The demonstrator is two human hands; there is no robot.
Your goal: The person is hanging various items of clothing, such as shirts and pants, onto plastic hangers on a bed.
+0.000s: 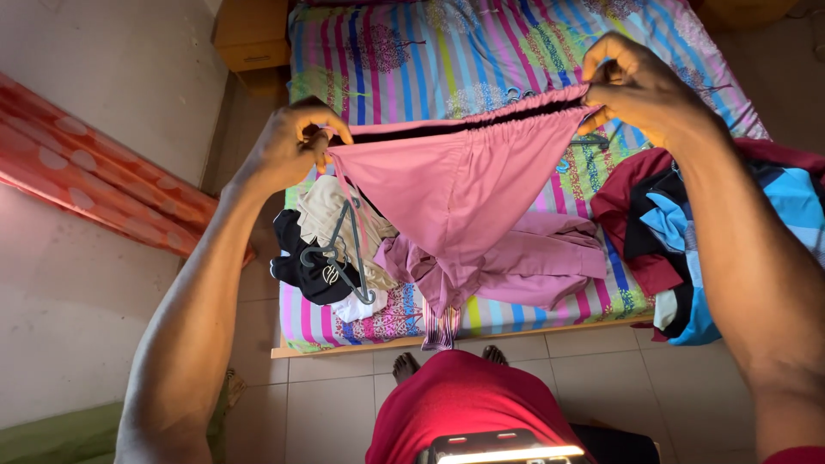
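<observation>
Pink trousers (464, 185) stretched by the waistband above a striped bed (430, 51), pinched by 2 hands, left (292, 142) and right (632, 82), legs trailing, fingertips hidden in fabric.

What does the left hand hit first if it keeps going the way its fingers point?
The left hand pinches one end of the pink garment's waistband, fingers pointing right along it. Going on, it meets that stretched pink cloth first, then probably the right hand at the other end.

Home bedroom: striped-sheet bed (481, 51), clothes piles (679, 223).
</observation>
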